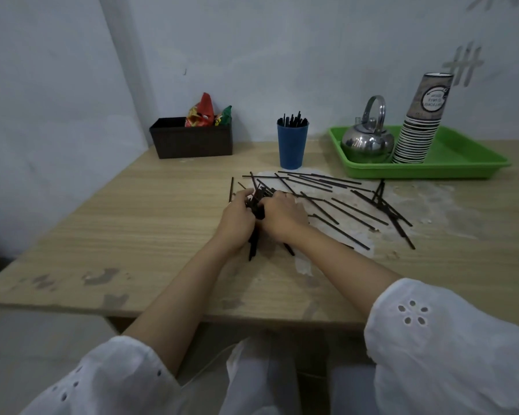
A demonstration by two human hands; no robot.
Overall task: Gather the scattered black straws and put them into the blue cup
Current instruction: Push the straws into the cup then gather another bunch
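Left hand (pixel 235 218), right hand (pixel 279 212): each grip clenched round one straw bundle (pixel 256 205). Loose straws (pixel 327 181) fan right; blue cup (pixel 292 145) near counter (pixel 132 235) back edge.

One blue cup (pixel 292 145) at upper centre, with about ten straw tips (pixel 292 118) poking out, too packed for an exact count. Loose black straws (pixel 351 209) across the middle and right: twenty or so, crossing too much for a firm number. Two hands, left hand (pixel 237 217) and right hand (pixel 282 214), share one bundle (pixel 257 205). Upper right: one green tray (pixel 462 170), one kettle (pixel 363 142), one stack of paper cups (pixel 420 136). Upper left: one dark box (pixel 191 142), then a red packet (pixel 200 113) and a green packet (pixel 224 115), that's two.
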